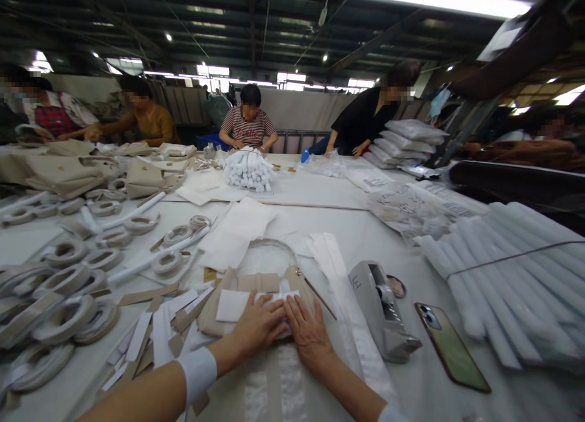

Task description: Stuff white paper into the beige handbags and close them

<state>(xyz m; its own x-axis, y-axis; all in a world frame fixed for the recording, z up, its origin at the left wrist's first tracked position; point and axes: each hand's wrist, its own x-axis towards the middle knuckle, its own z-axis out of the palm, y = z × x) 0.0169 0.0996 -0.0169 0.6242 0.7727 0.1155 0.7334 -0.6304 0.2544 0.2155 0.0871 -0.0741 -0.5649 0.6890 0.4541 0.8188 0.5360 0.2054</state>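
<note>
A beige bag (211, 315) lies flat on the worktable in front of me, its thin strap curving away at the far side. On top of it is a folded white sheet (227, 306). My left hand (256, 323) rests palm down on the sheet and bag, with its fingers stretched out. Beside it, my right hand (311, 332) is also laid flat, fingers extended over the sheet's right part. The fingertips of the two hands come close together. White strips (292, 388) run under and below the hands toward me.
A grey tape dispenser (382, 318) and a phone (452, 349) lie to the right, near bundled white foam rods (516, 282). Rolled beige straps (64, 288) and loose strips (159, 327) crowd the left. Another foam bundle (249, 169) stands ahead; several people work around the table.
</note>
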